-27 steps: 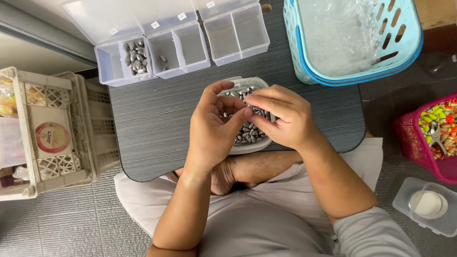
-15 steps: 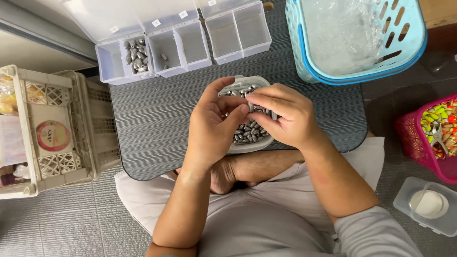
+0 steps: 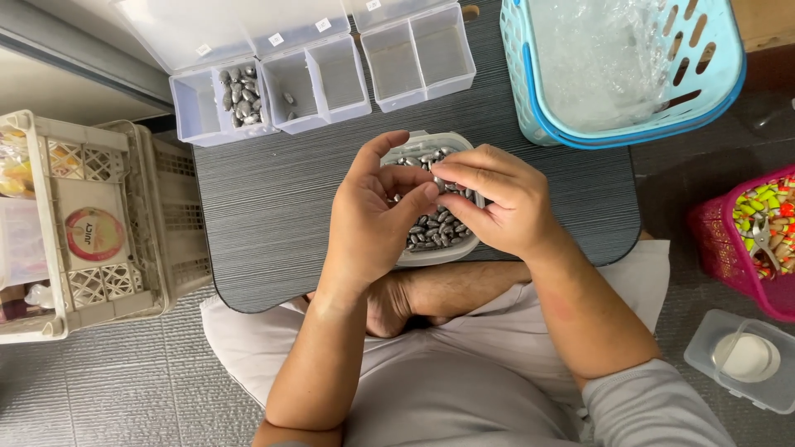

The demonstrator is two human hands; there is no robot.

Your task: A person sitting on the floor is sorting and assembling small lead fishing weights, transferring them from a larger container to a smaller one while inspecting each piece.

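Sitting cross-legged behind a low dark table (image 3: pixel 273 223), the person has both hands over a shallow white tray (image 3: pixel 431 255) heaped with small grey metal weights (image 3: pixel 435 228). The left hand (image 3: pixel 368 219) is cupped, thumb raised, fingers curled toward the right hand (image 3: pixel 497 203), whose thumb and forefinger are pinched narrow on what looks like one weight, though it is too small to be sure. A loose pinch could let the piece fall back into the heap or roll off the table. Farther off, the clear compartment box (image 3: pixel 319 70) holds a few sorted weights at its left; a careless toss could land in the wrong cell. Against the earlier frame, the hands have barely shifted.
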